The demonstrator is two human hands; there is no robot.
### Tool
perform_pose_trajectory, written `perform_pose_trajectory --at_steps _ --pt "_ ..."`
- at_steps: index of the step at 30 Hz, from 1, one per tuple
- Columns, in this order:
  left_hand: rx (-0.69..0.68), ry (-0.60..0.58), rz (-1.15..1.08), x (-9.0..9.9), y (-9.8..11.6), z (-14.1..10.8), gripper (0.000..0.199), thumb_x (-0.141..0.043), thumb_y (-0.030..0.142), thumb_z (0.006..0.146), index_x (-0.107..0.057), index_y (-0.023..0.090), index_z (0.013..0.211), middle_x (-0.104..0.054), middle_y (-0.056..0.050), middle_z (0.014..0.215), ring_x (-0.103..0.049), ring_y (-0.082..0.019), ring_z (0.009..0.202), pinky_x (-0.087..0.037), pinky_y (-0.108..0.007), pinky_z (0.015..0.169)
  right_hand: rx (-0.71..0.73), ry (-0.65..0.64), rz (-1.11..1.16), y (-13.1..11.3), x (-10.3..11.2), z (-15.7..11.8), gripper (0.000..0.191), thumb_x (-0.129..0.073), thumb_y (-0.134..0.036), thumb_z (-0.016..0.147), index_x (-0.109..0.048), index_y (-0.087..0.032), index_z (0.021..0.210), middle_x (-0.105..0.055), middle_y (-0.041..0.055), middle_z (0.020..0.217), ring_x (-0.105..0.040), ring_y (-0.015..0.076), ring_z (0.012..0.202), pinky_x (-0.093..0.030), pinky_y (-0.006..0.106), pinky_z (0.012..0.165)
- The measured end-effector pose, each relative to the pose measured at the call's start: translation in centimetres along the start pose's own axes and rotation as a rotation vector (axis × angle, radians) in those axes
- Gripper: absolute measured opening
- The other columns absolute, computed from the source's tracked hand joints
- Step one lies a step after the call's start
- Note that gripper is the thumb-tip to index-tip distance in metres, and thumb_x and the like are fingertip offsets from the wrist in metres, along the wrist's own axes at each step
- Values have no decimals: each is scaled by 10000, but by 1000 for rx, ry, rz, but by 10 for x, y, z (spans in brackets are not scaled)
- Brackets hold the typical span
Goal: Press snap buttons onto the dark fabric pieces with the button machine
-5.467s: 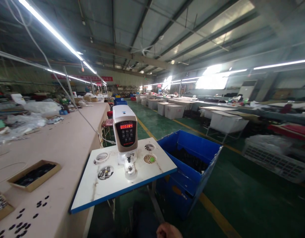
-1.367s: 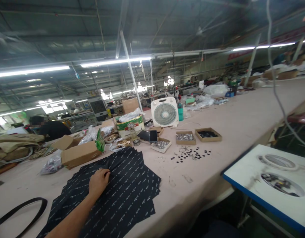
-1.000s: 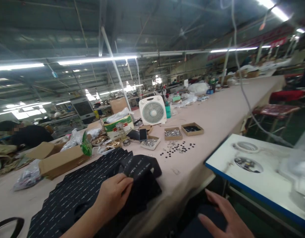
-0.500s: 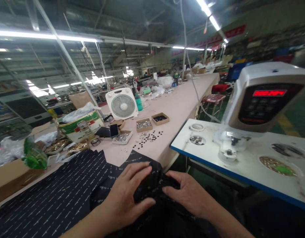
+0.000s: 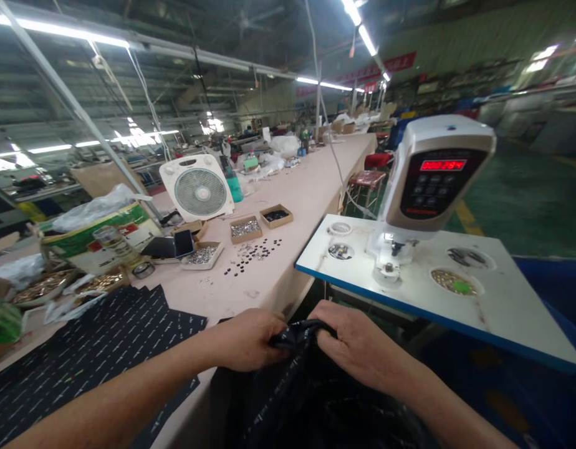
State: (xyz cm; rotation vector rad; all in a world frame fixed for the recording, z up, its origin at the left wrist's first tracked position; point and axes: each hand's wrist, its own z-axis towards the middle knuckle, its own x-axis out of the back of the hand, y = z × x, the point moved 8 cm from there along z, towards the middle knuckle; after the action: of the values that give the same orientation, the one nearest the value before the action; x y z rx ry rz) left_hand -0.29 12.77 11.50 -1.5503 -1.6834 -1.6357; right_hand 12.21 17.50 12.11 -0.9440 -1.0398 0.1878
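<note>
A piece of dark fabric [image 5: 288, 399] with small white print hangs between my hands, off the near edge of the table. My left hand [image 5: 250, 340] is closed on its bunched upper edge. Just to the right, my right hand [image 5: 348, 343] grips the same edge, thumb and fingers wrapped round the cloth. More of the printed dark fabric [image 5: 115, 337] lies flat in layers on the table at the left, under my left forearm. The lower part of the held piece runs into shadow, so its shape is hidden.
At the right stands a snap-setting machine [image 5: 428, 181] with a lit red display, on a white board [image 5: 311, 252] with a blue edge. Small black fasteners [image 5: 255, 252] lie scattered on the pink table [image 5: 269, 290], near boxes of metal parts [image 5: 245, 231] and a white fan [image 5: 199, 190].
My left hand, open over the cloth before, has closed on its edge. The cloth is now lifted and gathered between both hands. My view has turned to the right.
</note>
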Motion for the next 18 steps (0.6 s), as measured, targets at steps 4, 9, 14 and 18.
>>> perform_pose_trajectory --at_steps 4,9,14,18 --pt "23 101 -106 6 -2 -1 158 -486 247 929 -627 178 914 -687 -29 902 -623 -178 846 -444 -259 753 -44 12 85 9 -3 -1 225 -432 -38 842 -582 -206 842 -638 -14 821 -596 152 790 -403 264 733" --pt "16 180 -273 7 -4 0 157 -468 236 922 -610 170 938 -658 -25 929 -590 -178 863 -444 -287 801 -87 29 163 11 -3 -4 259 -433 -71 885 -634 -216 958 -681 -17 911 -626 160 873 -418 270 809" --pt "82 165 -524 -7 -15 4 248 -537 364 910 -645 141 906 -598 -3 817 -521 -147 749 -426 -263 706 -222 -97 294 24 -15 -16 199 -647 -342 890 -689 -208 1031 -730 -7 955 -656 214 890 -454 276 744" --pt "72 -1 -661 -22 -15 5 364 -717 452 794 -669 146 986 -591 24 772 -502 -129 699 -408 -238 652 -273 -198 417 33 -30 -20 272 -695 -414 854 -706 -174 983 -732 2 913 -655 228 854 -455 270 688"
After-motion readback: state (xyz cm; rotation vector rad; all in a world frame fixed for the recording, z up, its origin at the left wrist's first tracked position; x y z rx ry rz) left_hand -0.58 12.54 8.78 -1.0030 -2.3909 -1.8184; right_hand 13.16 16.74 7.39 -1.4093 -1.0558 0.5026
